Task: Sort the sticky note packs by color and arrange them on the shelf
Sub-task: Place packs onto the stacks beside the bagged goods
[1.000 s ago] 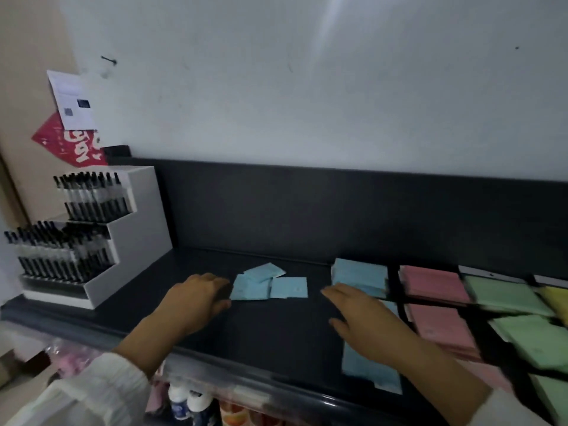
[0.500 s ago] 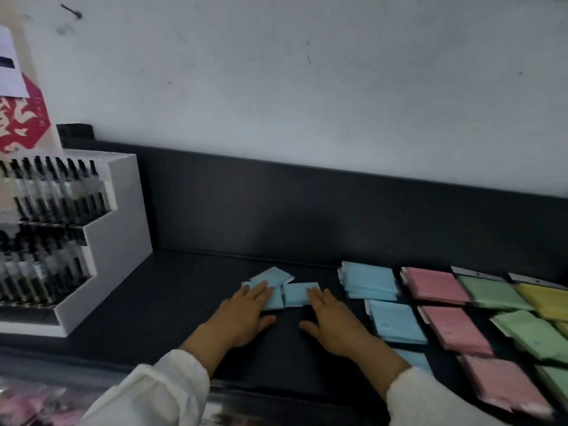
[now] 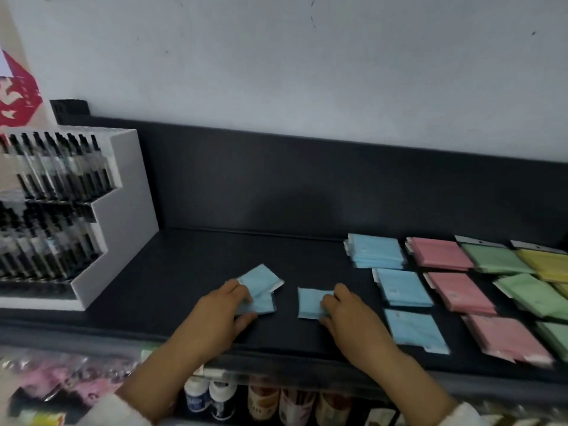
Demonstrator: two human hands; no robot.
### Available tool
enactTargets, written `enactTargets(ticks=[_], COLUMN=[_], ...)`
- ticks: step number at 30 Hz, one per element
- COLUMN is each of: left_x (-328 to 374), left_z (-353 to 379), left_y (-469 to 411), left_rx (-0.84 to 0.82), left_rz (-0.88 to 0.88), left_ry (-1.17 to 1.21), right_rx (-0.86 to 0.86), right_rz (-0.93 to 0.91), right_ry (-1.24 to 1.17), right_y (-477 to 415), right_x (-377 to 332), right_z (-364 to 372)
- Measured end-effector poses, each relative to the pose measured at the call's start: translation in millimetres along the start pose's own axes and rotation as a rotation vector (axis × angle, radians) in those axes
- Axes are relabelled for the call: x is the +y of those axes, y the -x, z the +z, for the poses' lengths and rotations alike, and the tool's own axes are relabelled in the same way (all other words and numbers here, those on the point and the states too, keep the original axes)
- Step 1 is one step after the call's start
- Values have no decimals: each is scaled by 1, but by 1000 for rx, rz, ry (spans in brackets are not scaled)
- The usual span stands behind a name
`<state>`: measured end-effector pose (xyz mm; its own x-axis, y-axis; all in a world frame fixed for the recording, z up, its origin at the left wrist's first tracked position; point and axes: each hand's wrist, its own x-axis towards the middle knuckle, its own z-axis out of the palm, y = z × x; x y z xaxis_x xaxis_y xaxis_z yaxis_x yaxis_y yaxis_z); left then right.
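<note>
Nearest me, my left hand [image 3: 219, 315] lies on the dark shelf [image 3: 172, 272] with fingers and thumb pinching the lower of two small blue packs [image 3: 261, 282] that overlap each other, while my right hand [image 3: 347, 318] pinches the right edge of a single blue pack [image 3: 310, 302] lying flat just beside them. To the right the sorted packs sit in columns running away from me: three blue piles [image 3: 402, 287], then pink piles [image 3: 458, 292], then green packs [image 3: 519, 292], with yellow packs [image 3: 550, 262] at the far right edge. Farther back on the left stands a white stepped pen rack [image 3: 123, 192], against the shelf's dark back panel.
</note>
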<state>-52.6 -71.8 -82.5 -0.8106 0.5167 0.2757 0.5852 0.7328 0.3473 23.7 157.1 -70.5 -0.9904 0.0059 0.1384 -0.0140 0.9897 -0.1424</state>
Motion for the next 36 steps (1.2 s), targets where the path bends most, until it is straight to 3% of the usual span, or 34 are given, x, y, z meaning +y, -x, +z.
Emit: enactTargets(ticks=[7,14,27,31,36], left_x=[7,-1,-4,-3,2], left_z=[1,-4,4,6,4], left_y=[5,-10,2,5,6], left_rx=[-84,-305,-17,114,229], left_rz=[-146,-231,-273,-239,-97], left_ry=[-144,-71,-47,32,-29], right_rx=[-61,-4,78,303,614], right_rz=[108,97,99,9,114], right_ry=[-284,-188,-190,-209,-277], right_y=[3,5,13,24,51], right_x=[1,-4,-5,4,44], right_z=[-2,1,-1,-6,-30])
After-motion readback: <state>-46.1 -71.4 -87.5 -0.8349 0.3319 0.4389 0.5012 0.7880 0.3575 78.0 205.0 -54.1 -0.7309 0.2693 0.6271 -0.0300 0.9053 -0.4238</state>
